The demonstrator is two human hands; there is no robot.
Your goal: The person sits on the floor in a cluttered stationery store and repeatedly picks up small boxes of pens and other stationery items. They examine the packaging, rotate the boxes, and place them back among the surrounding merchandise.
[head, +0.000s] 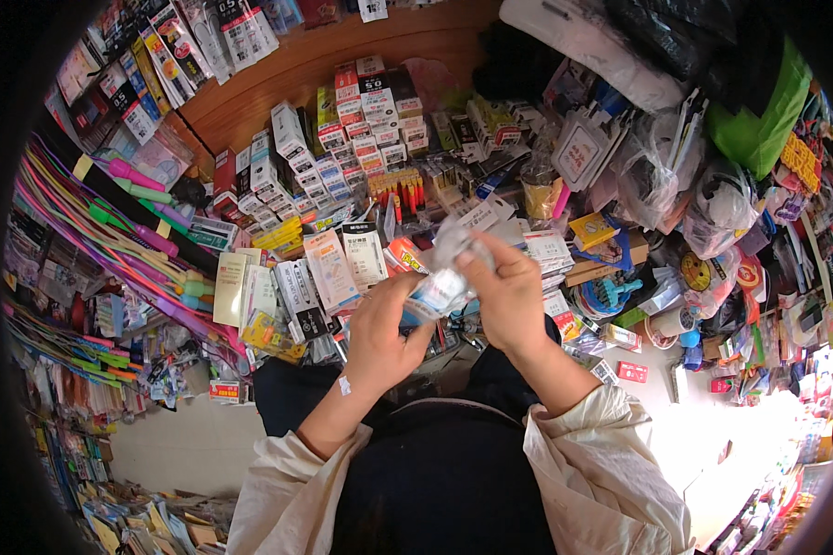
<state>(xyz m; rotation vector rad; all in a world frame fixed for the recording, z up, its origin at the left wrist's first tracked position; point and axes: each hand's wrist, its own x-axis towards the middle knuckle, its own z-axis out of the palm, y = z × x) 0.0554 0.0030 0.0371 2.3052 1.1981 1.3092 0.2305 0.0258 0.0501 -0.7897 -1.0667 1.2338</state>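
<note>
My left hand (391, 331) grips a small white and blue package (436, 297) between thumb and fingers, in front of my lap. Crumpled clear plastic wrap (455, 244) rises from its upper end, pinched in the fingers of my right hand (508, 291). Motion blurs the package and the plastic, so I cannot tell whether the two are joined. Just beyond my left hand lean a peach and white carton (330, 270) and a white carton with a black top (364, 253). An orange-red packet (404, 255) is partly covered by the hands.
Stacked small pen boxes (371, 118) stand against a wooden panel (250, 90). Bundled coloured cords (111, 222) hang at the left. Plastic bags (656, 173) and a blue-green brush-like item (614, 288) crowd the right. A red box (632, 372) lies on the pale floor (173, 444).
</note>
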